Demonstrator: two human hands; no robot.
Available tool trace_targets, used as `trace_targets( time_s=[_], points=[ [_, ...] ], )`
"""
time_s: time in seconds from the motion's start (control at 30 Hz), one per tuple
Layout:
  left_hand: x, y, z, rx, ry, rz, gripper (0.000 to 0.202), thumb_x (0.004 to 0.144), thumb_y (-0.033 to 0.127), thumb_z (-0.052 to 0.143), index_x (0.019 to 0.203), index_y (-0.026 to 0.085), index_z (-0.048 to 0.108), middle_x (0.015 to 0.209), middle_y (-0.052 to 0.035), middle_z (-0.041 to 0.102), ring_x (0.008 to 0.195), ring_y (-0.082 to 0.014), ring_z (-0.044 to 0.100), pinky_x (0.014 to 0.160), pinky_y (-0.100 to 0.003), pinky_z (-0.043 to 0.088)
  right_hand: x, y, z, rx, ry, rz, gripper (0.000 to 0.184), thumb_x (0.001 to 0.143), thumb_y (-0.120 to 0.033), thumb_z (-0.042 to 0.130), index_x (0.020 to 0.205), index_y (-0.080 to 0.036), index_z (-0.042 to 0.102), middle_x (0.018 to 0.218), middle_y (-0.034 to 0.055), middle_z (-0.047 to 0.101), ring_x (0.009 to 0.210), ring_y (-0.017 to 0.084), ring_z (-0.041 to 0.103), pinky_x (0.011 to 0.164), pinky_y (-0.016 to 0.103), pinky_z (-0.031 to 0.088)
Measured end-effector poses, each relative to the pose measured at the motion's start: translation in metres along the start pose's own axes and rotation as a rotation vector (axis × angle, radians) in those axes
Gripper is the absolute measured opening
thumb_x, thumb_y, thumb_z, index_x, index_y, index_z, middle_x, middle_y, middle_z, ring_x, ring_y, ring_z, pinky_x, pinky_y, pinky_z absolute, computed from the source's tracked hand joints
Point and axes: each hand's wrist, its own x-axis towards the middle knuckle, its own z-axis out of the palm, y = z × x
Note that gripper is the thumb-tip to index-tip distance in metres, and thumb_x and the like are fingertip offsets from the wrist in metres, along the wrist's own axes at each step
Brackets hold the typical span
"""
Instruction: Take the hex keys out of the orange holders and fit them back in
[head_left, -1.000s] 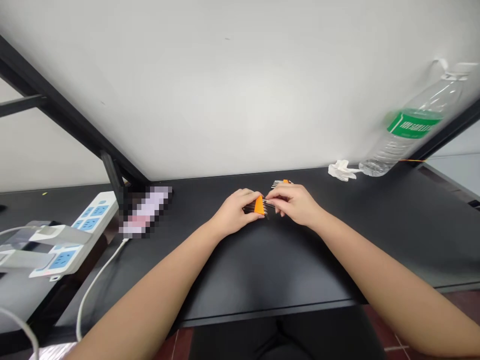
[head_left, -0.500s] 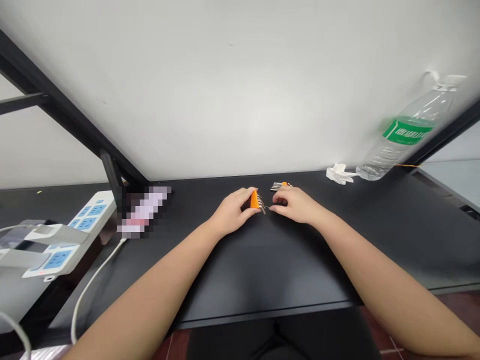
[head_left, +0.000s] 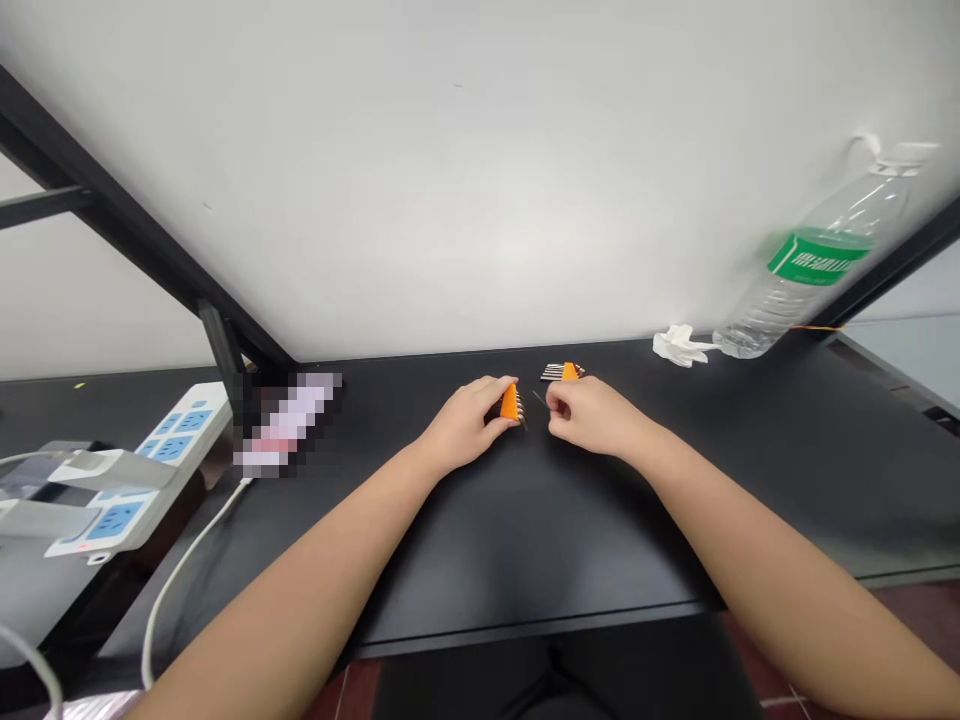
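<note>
My left hand (head_left: 476, 420) pinches an orange holder (head_left: 510, 403) between thumb and fingers, just above or on the black table. Several short metal rods stick out of the holder's right side. To its right, my right hand (head_left: 589, 410) is closed, thumb against fingers. A thin metal rod (head_left: 540, 398) pokes out of its grip toward the holder, apart from it; the rod's other end is hidden in the fingers. Just behind my right hand, a second orange holder (head_left: 571, 371) with several metal rods lies on the table, partly covered by the hand.
A crumpled white tissue (head_left: 681, 345) and a clear plastic bottle (head_left: 802, 255) with a green label stand by the wall on the right. At left are a white power strip (head_left: 176, 445) with plugs, a blurred-out item (head_left: 289, 425) and a white cable (head_left: 184, 565).
My right hand has drawn back slightly to the right, away from the orange holder, and its fingers have curled in more. The left hand stays almost in place.
</note>
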Motion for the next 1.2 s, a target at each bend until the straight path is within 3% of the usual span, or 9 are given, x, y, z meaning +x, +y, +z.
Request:
trace_targets(
  time_s=[0.13,0.27,0.43,0.67,1.2],
  points=[
    [0.000,0.002,0.001,-0.040,-0.012,-0.017,0.052,0.092,0.034,0.070,0.140,0.024,0.053,0.113,-0.0056,0.066,0.098,-0.0193,0.065,0.088,-0.034,0.055,0.001,0.003,-0.002,0.153,0.094,-0.087,0.010,0.082,-0.011,0.059,0.078,-0.020,0.060,0.070,-0.0016,0.065,0.064,0.013,0.056,0.064,0.026,0.040],
    [0.000,0.005,0.000,-0.073,-0.029,-0.064,0.048,0.092,0.036,0.071,0.136,0.025,0.056,0.110,-0.0040,0.066,0.095,-0.0180,0.064,0.086,-0.032,0.054,0.001,0.004,-0.002,0.127,0.179,-0.122,0.011,0.088,-0.014,0.058,0.079,-0.020,0.060,0.070,-0.0012,0.065,0.064,0.013,0.056,0.067,0.027,0.039],
    [-0.001,0.006,-0.001,-0.084,-0.031,-0.053,0.048,0.093,0.037,0.069,0.138,0.026,0.054,0.104,-0.0032,0.064,0.089,-0.0165,0.062,0.083,-0.031,0.053,-0.001,0.003,-0.004,0.018,0.089,-0.141,0.021,0.100,-0.020,0.048,0.082,-0.020,0.058,0.076,0.0016,0.065,0.068,0.015,0.056,0.066,0.028,0.037],
    [-0.001,0.005,0.001,-0.079,-0.028,-0.040,0.048,0.095,0.039,0.067,0.139,0.026,0.054,0.101,-0.0041,0.062,0.087,-0.0173,0.061,0.081,-0.032,0.053,-0.001,-0.002,-0.008,-0.089,-0.037,-0.103,0.025,0.103,-0.022,0.044,0.080,-0.021,0.054,0.080,0.0032,0.065,0.070,0.016,0.055,0.065,0.029,0.034],
    [-0.001,0.012,-0.003,-0.051,-0.078,0.000,0.046,0.094,0.035,0.068,0.137,0.025,0.056,0.107,-0.0045,0.062,0.089,-0.0159,0.062,0.083,-0.030,0.054,-0.002,-0.002,-0.009,-0.188,-0.085,-0.089,0.023,0.102,-0.019,0.044,0.082,-0.021,0.055,0.083,0.0051,0.067,0.070,0.018,0.058,0.063,0.030,0.033]
  ],
)
